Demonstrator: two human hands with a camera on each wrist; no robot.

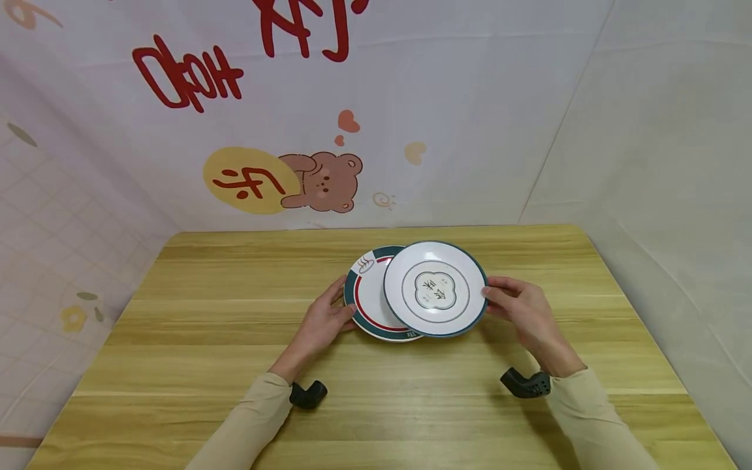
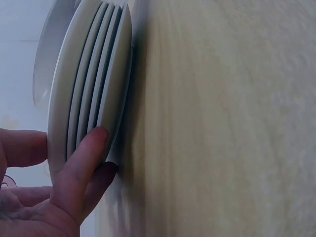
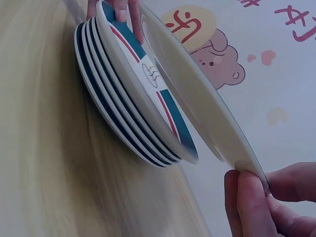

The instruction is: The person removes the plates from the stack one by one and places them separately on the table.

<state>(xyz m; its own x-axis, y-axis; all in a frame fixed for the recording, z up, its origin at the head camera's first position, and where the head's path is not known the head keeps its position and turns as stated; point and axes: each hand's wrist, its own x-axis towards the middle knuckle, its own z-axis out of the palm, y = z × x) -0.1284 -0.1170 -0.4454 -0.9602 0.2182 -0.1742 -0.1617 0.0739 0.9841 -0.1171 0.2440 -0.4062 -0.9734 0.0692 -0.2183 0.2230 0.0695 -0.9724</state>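
Note:
A stack of several plates (image 1: 370, 294) stands on the table, its top plate white with a green rim band and a red line. My left hand (image 1: 320, 320) holds the stack at its left edge; in the left wrist view its fingers (image 2: 81, 173) lie against the stacked rims. A white plate (image 1: 435, 289) with a thin blue-green rim and a flower-shaped mark overlaps the stack's right part. My right hand (image 1: 523, 316) pinches this plate's right edge between thumb and fingers. In the right wrist view the plate (image 3: 212, 108) is tilted up, apart from the stack near the hand.
The wooden table (image 1: 205, 326) reaches back to a white cloth wall (image 1: 470, 98) printed with a bear and red characters. Black curved wrist pieces (image 1: 308, 395) sit by both sleeves, low above the tabletop.

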